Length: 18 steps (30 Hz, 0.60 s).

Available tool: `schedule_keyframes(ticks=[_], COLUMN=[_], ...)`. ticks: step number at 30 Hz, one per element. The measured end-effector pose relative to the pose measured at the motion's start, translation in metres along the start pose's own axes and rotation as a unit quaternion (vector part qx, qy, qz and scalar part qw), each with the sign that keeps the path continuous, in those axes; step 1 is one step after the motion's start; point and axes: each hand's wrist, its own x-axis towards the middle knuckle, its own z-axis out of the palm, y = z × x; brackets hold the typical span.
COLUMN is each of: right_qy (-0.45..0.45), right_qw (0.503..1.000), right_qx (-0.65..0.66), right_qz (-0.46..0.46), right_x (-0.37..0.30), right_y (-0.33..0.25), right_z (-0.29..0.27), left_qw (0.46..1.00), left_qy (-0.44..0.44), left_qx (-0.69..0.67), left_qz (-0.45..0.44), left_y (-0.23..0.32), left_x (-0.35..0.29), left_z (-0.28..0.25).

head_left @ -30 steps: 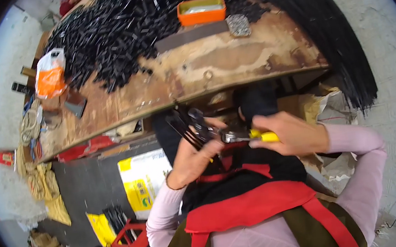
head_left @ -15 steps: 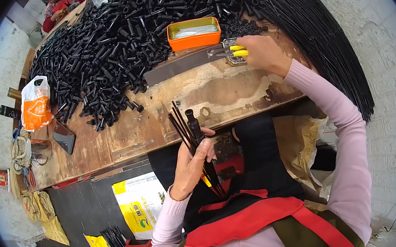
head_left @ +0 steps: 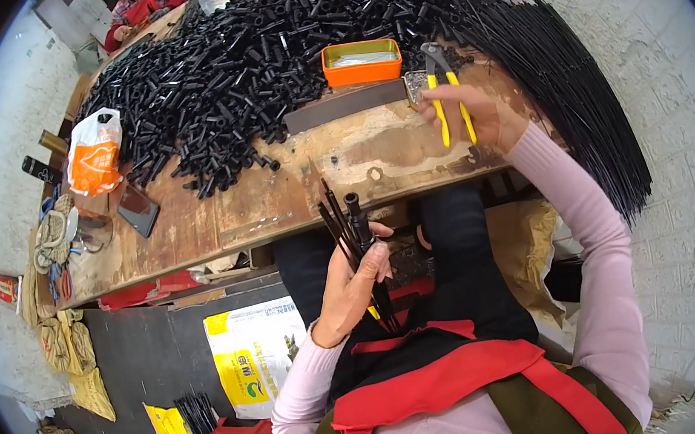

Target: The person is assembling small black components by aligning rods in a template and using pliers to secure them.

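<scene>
"Just off the near edge of the worn brown wooden bench, what do I have in the left hand?"

"I see it closed around a smooth black tube with a flared end and a sheaf of thin black rods, side by side, upper ends toward the bench."

"And the right hand, out over the wood?"

"It's gripping yellow-handled, dark-headed metal pliers, head pointing away from the person, handles spread. My feed puts the fingertips beside a small greyish rectangular tray; whether they pinch anything else, I cannot tell."

"What else is near that tray on my screen?"

"I make out an open orange rectangular tin on its left, with a long flat dark-grey strip just below. Behind them spreads a broad heap of short black tubes; at the right, a thick bundle of long black rods overhangs the edge."

"Far left?"

"I have a white-and-orange plastic bag with a dark rectangular phone near it."
</scene>
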Motion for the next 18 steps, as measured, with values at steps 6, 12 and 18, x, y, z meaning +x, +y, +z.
schedule_keyframes(ticks=[6, 12, 18], right_qy=[-0.038, -0.067, 0.047], right_qw=[0.997, 0.983, 0.919], right_qx=[-0.07, -0.151, -0.261], right_qz=[-0.003, -0.084, -0.292], right_x=[-0.062, -0.114, -0.133], right_y=[0.057, 0.115, 0.146], right_z=[0.07, 0.107, 0.131], left_qw=[0.999, 0.998, 0.991], left_qy=[0.005, -0.009, -0.083], left_qx=[0.023, -0.003, 0.014], left_qz=[0.033, 0.06, 0.109], left_y=[0.005, 0.002, 0.003], left_x=[-0.026, -0.04, -0.044], left_z=[0.003, 0.004, 0.006])
